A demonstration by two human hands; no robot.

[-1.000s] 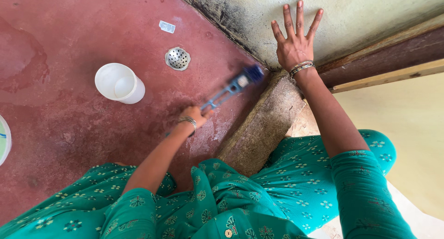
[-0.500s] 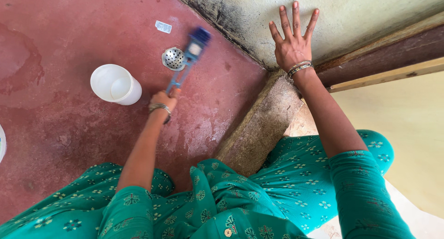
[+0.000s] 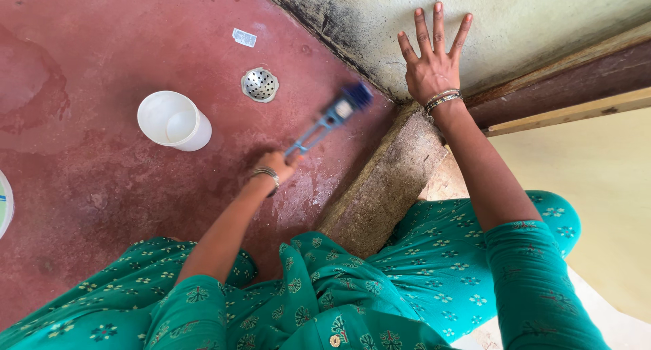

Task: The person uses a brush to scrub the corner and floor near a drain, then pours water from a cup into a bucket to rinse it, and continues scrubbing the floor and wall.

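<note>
Your left hand (image 3: 281,166) grips the handle of a blue brush (image 3: 330,119) — its head blurred, right of the drain (image 3: 260,84); your right hand (image 3: 432,62) lies flat, fingers spread, on the wall (image 3: 515,18).

Your clothing: green fabric with a small flower print | your sleeves (image 3: 536,282): same green print, reaching past the elbow | your left wrist: silver bangle (image 3: 266,173) | your right wrist: stacked thin bangles (image 3: 442,98) | your fingernails: reddish polish
</note>
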